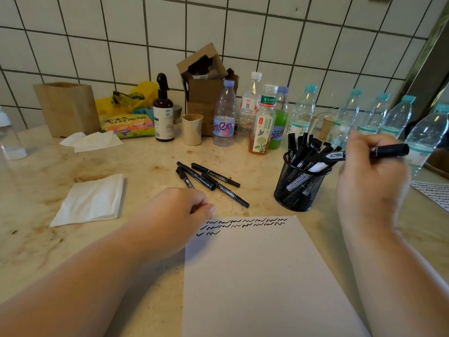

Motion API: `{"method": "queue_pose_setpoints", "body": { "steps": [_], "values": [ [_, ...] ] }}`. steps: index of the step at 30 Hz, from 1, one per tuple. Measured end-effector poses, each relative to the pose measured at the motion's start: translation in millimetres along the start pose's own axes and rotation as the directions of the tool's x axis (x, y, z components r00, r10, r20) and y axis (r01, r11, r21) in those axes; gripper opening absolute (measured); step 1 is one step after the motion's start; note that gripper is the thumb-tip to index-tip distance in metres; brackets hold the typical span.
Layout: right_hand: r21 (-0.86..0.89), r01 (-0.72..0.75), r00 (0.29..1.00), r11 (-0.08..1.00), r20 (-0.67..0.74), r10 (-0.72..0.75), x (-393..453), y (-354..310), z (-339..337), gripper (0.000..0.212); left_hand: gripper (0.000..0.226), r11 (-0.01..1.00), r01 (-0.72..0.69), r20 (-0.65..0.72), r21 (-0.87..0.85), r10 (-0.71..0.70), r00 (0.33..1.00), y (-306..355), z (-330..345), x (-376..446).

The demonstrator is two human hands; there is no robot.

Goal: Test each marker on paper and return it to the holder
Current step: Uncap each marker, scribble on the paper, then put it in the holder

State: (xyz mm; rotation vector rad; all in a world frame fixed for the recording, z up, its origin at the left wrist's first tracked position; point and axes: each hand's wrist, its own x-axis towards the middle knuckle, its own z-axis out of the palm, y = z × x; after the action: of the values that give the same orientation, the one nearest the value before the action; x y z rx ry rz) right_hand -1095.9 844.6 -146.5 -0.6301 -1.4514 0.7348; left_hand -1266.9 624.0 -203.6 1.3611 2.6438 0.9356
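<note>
A white paper sheet (pixel 262 276) lies in front of me with rows of black squiggles along its top edge. My left hand (pixel 177 215) rests as a loose fist on the sheet's top left corner, holding nothing that I can see. My right hand (pixel 371 181) grips a black marker (pixel 386 152) held level, its left end just above the rim of the black mesh holder (pixel 298 188). The holder stands right of centre and is packed with several black markers. Several more black markers (pixel 209 178) lie loose on the counter beyond my left hand.
Several plastic bottles (pixel 224 115) line the tiled wall, with a brown spray bottle (pixel 164 113), a paper cup (pixel 192 128), a cardboard box (pixel 206 76) and a wooden box (pixel 68 108). White tissues (pixel 92 200) lie left. Another scribbled sheet (pixel 435 193) is at the right edge.
</note>
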Motion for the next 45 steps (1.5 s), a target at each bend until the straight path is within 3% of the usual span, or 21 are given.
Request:
{"method": "queue_pose_setpoints", "body": {
  "steps": [5, 8, 13, 17, 19, 21, 23, 24, 26, 27, 29, 39, 42, 45],
  "values": [
    [-0.3, 0.02, 0.987, 0.954, 0.155, 0.029, 0, 4, 7, 0.026, 0.032, 1.0, -0.014, 0.0, 0.003, 0.014, 1.0, 1, 1, 0],
    [-0.379, -0.004, 0.967, 0.925, 0.235, 0.101, 1, 4, 6, 0.026, 0.029, 1.0, -0.013, -0.008, -0.012, 0.013, 1.0, 2, 1, 0],
    [-0.257, 0.042, 0.981, 0.965, 0.193, 0.009, -2, 3, 5, 0.039, 0.032, 1.0, -0.005, -0.007, -0.004, 0.005, 1.0, 1, 1, 0],
    [-0.122, 0.046, 0.996, 0.992, 0.078, -0.036, -8, -2, 3, 0.022, 0.033, 1.0, 0.0, -0.004, 0.0, 0.0, 1.0, 1, 0, 0],
    [-0.096, 0.124, 0.992, 0.988, 0.04, -0.121, -10, -8, 0, 0.013, 0.034, 1.0, 0.009, 0.001, 0.003, -0.009, 1.0, 2, -1, -1],
    [-0.039, 0.22, 0.972, 0.975, 0.089, -0.216, -16, -14, 2, 0.011, 0.033, 1.0, 0.021, 0.006, -0.003, -0.021, 1.0, 3, -1, -1],
    [-0.095, 0.303, 0.908, 0.948, 0.331, -0.257, -24, -17, 11, 0.006, 0.031, 0.999, 0.032, 0.026, 0.015, -0.032, 0.999, 5, -2, -2],
    [-0.182, 0.333, 0.84, 0.925, 0.502, -0.204, -28, -17, 17, 0.007, 0.03, 0.999, 0.035, 0.038, 0.038, -0.036, 0.999, 6, -2, -2],
    [-0.378, 0.35, 0.655, 0.857, 0.753, 0.065, -38, -14, 34, 0.017, 0.028, 0.995, 0.038, 0.06, 0.089, -0.044, 0.997, 7, -2, -2],
    [-0.452, 0.344, 0.577, 0.823, 0.793, 0.195, -42, -13, 42, 0.019, 0.025, 0.994, 0.042, 0.07, 0.104, -0.05, 0.996, 8, -2, -2],
    [-0.522, 0.37, 0.499, 0.769, 0.81, 0.309, -46, -11, 59, 0.013, 0.021, 0.992, 0.059, 0.092, 0.112, -0.07, 0.993, 8, -2, 0],
    [-0.628, 0.459, 0.433, 0.629, 0.776, 0.459, -54, -10, 97, 0.02, 0.024, 0.993, 0.075, 0.111, 0.093, -0.085, 0.99, 8, -3, 1],
    [-0.598, 0.453, 0.419, 0.661, 0.797, 0.434, -48, -18, 79, 0.02, 0.022, 0.996, 0.057, 0.076, 0.069, -0.063, 0.995, 7, -3, 0],
    [-0.532, 0.363, 0.41, 0.765, 0.828, 0.381, -43, -25, 55, 0.017, 0.021, 1.0, 0.027, -0.039, 0.014, -0.026, 0.999, 6, -3, 3]
  ]
}}
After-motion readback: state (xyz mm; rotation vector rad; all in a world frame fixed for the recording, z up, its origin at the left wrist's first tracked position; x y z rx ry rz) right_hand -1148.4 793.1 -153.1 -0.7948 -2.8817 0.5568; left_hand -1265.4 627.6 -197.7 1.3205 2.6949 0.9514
